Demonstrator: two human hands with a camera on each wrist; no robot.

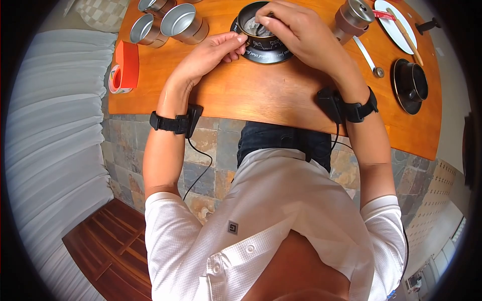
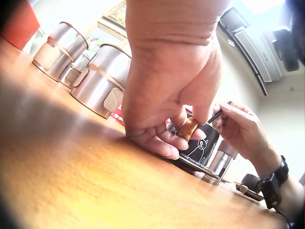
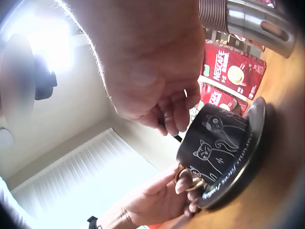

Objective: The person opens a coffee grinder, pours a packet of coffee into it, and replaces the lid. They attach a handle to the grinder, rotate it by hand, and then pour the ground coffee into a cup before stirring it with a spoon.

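A black cup [image 1: 266,44] with white cat drawings stands on a black saucer [image 1: 268,56] that has white lettering round its rim. My left hand [image 1: 211,54] grips the cup's gold handle [image 3: 195,183] between thumb and fingers, low beside the saucer. Over the cup, my right hand [image 1: 301,32] pinches a thin dark handle [image 2: 216,116], like a spoon's, that slants down to the cup's mouth; its lower end is hidden. Some pale greyish contents [image 1: 250,26] show inside the cup.
Several metal cups [image 1: 185,24] stand at the left, behind an orange-red box [image 1: 129,65]. At the right are a metal grinder [image 1: 354,20], a white oval plate [image 1: 394,25] and another black cup [image 1: 417,83] on a saucer. Red Nescafé boxes [image 3: 233,69] are behind.
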